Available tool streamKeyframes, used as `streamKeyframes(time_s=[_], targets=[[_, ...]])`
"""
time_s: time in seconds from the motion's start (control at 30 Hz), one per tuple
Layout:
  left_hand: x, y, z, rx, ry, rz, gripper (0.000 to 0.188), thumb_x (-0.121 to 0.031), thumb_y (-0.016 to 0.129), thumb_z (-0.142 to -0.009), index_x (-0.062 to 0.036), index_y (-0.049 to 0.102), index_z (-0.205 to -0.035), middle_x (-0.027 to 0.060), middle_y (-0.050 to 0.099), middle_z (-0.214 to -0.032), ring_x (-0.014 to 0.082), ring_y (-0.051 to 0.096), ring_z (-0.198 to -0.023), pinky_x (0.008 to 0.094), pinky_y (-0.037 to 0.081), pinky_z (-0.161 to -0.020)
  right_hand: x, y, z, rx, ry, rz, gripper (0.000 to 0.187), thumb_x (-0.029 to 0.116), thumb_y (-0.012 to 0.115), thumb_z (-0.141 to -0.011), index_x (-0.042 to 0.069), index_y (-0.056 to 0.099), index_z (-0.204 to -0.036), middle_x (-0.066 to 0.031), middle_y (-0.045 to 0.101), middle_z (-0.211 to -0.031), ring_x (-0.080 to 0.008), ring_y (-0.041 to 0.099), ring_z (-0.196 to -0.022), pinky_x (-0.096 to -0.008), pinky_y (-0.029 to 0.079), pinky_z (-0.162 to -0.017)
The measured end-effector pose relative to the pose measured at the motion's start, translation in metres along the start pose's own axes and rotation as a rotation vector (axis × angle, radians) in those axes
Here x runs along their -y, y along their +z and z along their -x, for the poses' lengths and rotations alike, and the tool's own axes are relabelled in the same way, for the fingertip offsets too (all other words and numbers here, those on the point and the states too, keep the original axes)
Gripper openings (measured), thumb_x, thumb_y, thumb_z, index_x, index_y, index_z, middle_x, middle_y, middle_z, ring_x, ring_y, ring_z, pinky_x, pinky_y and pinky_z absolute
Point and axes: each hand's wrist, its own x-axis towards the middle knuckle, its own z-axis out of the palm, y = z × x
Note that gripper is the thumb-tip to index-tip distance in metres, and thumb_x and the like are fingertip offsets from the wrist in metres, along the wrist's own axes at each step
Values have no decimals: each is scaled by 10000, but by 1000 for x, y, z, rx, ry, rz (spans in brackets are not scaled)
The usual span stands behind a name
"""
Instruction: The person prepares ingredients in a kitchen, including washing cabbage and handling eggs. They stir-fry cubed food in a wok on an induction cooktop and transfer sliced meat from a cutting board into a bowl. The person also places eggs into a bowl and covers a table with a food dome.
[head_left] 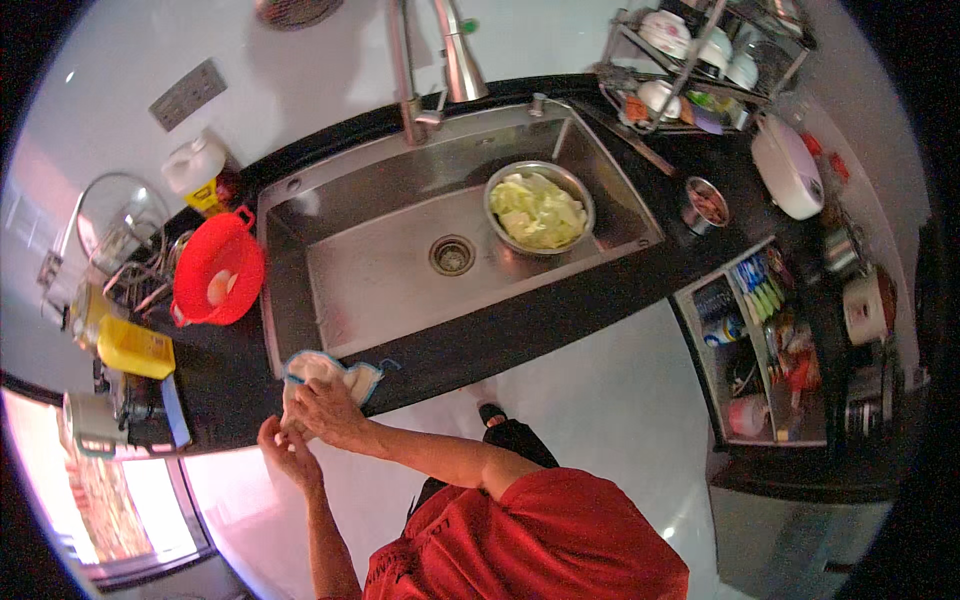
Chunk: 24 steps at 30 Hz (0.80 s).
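A pale cloth with blue edging point(358, 378) lies bunched over the counter's front edge at the near left corner of the sink. My right hand point(330, 412) is closed on the cloth, its fingers pressed into the folds. Just below and to the left, my left hand point(292, 462) has its fingers curled at the cloth's lower end, close to the right fingertips; part of its grip is hidden. In the steel sink point(370, 290), a metal bowl point(491, 222) holds pale green cut leaves point(540, 212), apparently cabbage.
Left of the sink stands a red colander point(215, 262) with eggs, near a yellow container point(136, 347) and a white jug point(195, 165). A faucet point(410, 110) rises behind the sink. To the right are a small metal cup point(705, 205), a dish rack point(690, 75) and an open drawer point(760, 330).
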Motion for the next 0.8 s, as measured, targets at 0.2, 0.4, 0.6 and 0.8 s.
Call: streamKeyframes(time_s=[0.2,0.4,0.6,0.8], targets=[[-32,15,-8,56,135,-48,162,21,544,-813,-46,551,-961,59,531,-998,155,508,-853,252,425,-642,-101,-95,59,-20,179,72,211,232,557,-737,165,584,-935,-30,506,-952,-240,508,-941,-441,416,-718],[-57,37,15,93,136,-6,149,46,551,-802,-50,554,-916,51,538,-983,142,518,-867,239,427,-651,-232,-225,138,98,546,424,258,189,531,-768,95,549,-1007,-98,530,-1030,-298,495,-977,-465,406,-757],[-126,112,34,128,93,73,169,87,549,-766,-36,553,-883,71,524,-951,159,519,-894,263,440,-767,-345,-325,205,-12,787,561,265,157,581,-738,74,553,-988,-157,564,-931,-352,542,-836,-452,442,-706],[-187,195,68,416,-38,230,177,-137,623,-825,-47,586,-972,21,603,-830,102,561,-705,247,479,-629,-354,-314,177,248,789,-56,211,121,571,-778,38,545,-969,-147,606,-817,-298,588,-719,-392,470,-658]])
